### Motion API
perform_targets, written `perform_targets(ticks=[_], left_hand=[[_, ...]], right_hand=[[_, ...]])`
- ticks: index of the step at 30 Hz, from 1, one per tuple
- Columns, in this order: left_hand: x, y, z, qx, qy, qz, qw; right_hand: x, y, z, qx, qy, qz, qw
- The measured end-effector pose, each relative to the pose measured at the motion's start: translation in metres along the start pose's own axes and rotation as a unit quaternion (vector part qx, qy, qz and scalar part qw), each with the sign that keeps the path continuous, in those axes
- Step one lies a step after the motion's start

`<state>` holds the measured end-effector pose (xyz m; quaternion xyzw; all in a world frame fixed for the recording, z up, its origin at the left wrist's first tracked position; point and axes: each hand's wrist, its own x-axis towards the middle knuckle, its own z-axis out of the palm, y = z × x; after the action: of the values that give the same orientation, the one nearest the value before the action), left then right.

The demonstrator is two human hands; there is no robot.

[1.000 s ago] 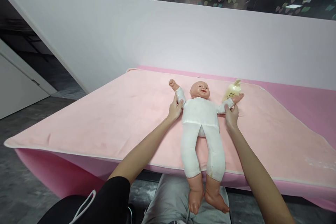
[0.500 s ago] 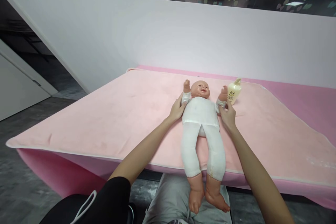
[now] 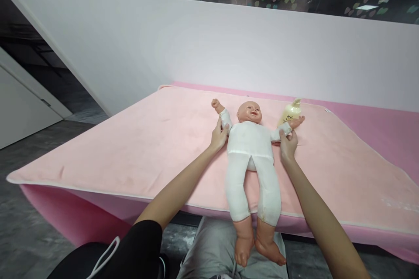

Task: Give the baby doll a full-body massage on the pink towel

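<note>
So I was standing there watching this person work with a baby doll [image 3: 250, 137], which was flat on its back on a peach-pink blanket [image 3: 147, 139] spread over the table [image 3: 369, 124], head away from the person, bare feet [image 3: 245, 244] sticking out past the near edge over their grey trousers [image 3: 206, 250]. Both hands were busy. The left hand [image 3: 218, 136] was just beside the doll's chest, its fingers clamped around the white sleeve on that side, thumb in front. The right hand [image 3: 288, 143] was out on the other side of the doll, thumb and fingers closed on the sleeve near the wrist, though I couldn't really see what the fingertips underneath were doing. Both doll arms were spread away from the body, the one on the person's left angled up past the head, the other reaching more sideways. A pale yellow pump bottle [image 3: 290, 111] stood just beyond that second arm and the doll's hand partly hid it, so I can't say if they touched. My read: the step in hand was working the arms, with this being the wide-open part of it. If the arms were to go anywhere from there, I'd say it called for keeping both grips light and even, moving the two sides together so the body didn't twist, and lifting the one by the bottle clear so it didn't knock it over.
</note>
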<state>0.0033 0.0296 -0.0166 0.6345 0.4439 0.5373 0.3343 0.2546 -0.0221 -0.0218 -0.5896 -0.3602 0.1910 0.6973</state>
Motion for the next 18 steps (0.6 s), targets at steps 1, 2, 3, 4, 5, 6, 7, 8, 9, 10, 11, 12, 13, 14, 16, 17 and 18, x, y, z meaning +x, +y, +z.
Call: perform_targets(ticks=[1, 2, 3, 4, 5, 6, 7, 8, 9, 10, 11, 12, 13, 14, 16, 17, 18], left_hand=[[-0.001, 0.001, 0.000, 0.023, -0.019, 0.019, 0.999], [-0.002, 0.002, 0.000, 0.052, -0.036, 0.037, 0.997], [-0.002, 0.003, 0.000, 0.083, -0.054, 0.054, 0.994], [-0.002, 0.004, 0.000, 0.115, -0.072, 0.071, 0.988], [-0.002, 0.005, -0.001, 0.143, -0.089, 0.089, 0.982], [-0.002, 0.005, -0.001, 0.164, -0.105, 0.105, 0.975], [-0.001, 0.005, -0.001, 0.176, -0.117, 0.119, 0.970], [-0.001, 0.006, -0.002, 0.182, -0.125, 0.128, 0.967], [-0.001, 0.006, -0.002, 0.181, -0.129, 0.133, 0.966], [-0.001, 0.006, -0.002, 0.176, -0.129, 0.132, 0.967], [-0.001, 0.005, -0.002, 0.168, -0.127, 0.129, 0.969], [-0.001, 0.004, -0.001, 0.155, -0.122, 0.125, 0.972], [-0.001, 0.003, -0.001, 0.135, -0.116, 0.121, 0.977], [0.000, 0.001, 0.000, 0.107, -0.112, 0.115, 0.981], [0.001, -0.002, 0.002, 0.032, -0.102, 0.089, 0.990], [0.002, -0.004, 0.003, -0.007, -0.087, 0.064, 0.994], [0.004, -0.005, 0.004, -0.043, -0.067, 0.031, 0.996]], right_hand=[[-0.003, -0.003, 0.001, -0.043, -0.016, -0.032, 0.998], [-0.007, -0.006, 0.002, -0.093, -0.044, -0.072, 0.992], [-0.010, -0.010, 0.003, -0.147, -0.079, -0.116, 0.979], [-0.013, -0.013, 0.003, -0.202, -0.109, -0.158, 0.960], [-0.016, -0.015, 0.004, -0.253, -0.132, -0.195, 0.938], [-0.018, -0.017, 0.003, -0.296, -0.147, -0.222, 0.917], [-0.019, -0.019, 0.003, -0.330, -0.155, -0.239, 0.900], [-0.020, -0.020, 0.003, -0.353, -0.159, -0.248, 0.888], [-0.020, -0.021, 0.002, -0.366, -0.160, -0.251, 0.882], [-0.020, -0.021, 0.002, -0.372, -0.160, -0.251, 0.879], [-0.020, -0.021, 0.002, -0.371, -0.161, -0.249, 0.880], [-0.019, -0.020, 0.002, -0.363, -0.161, -0.244, 0.885], [-0.019, -0.019, 0.003, -0.345, -0.160, -0.238, 0.894], [-0.018, -0.018, 0.004, -0.317, -0.157, -0.228, 0.907], [-0.015, -0.013, 0.006, -0.231, -0.141, -0.190, 0.944], [-0.013, -0.010, 0.007, -0.178, -0.127, -0.158, 0.963], [-0.011, -0.006, 0.007, -0.121, -0.107, -0.116, 0.980]])
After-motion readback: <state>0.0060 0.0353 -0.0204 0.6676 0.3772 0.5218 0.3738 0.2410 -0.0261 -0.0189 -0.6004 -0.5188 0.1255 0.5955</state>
